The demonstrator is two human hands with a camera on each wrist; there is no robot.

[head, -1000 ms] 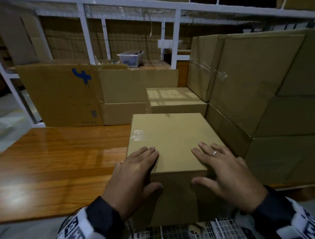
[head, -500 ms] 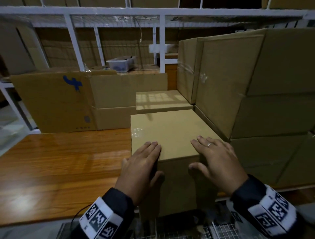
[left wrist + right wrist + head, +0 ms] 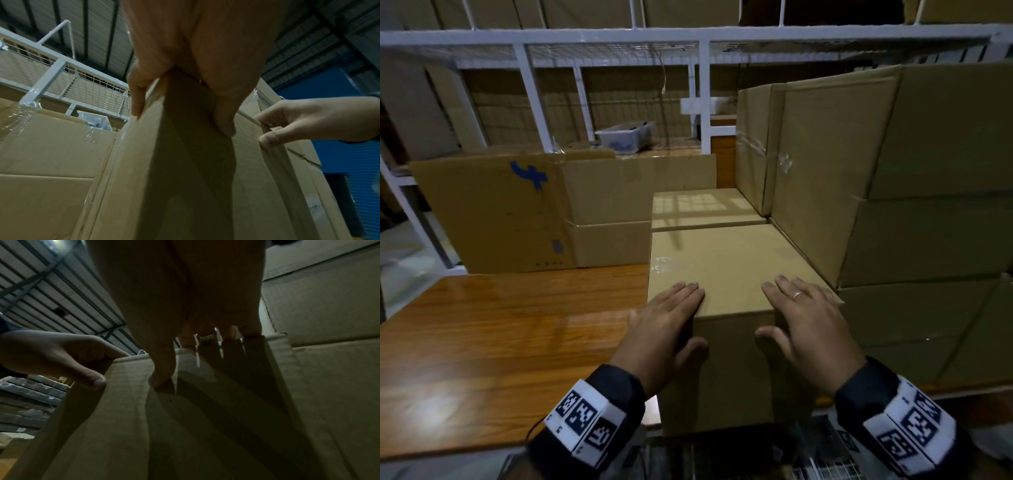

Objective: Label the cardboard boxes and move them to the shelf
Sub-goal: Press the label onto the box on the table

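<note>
Item: cardboard box (image 3: 726,274), plain, on wooden shelf (image 3: 510,329), right side touching stacked cartons (image 3: 914,212), another low box (image 3: 705,205) just behind. My L hand (image 3: 657,329): fingers (image 3: 681,294) straight, together, flat on box top near front-left corner, thumb on front face. R hand (image 3: 811,329): fingers (image 3: 787,291) straight, slightly spread on top, ring on one, thumb on front. I see no label on it.

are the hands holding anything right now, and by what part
Both hold the cardboard box at its near top edge: the left hand at the left corner, the right hand at the right corner, fingers flat on top, thumbs on the front face.
</note>
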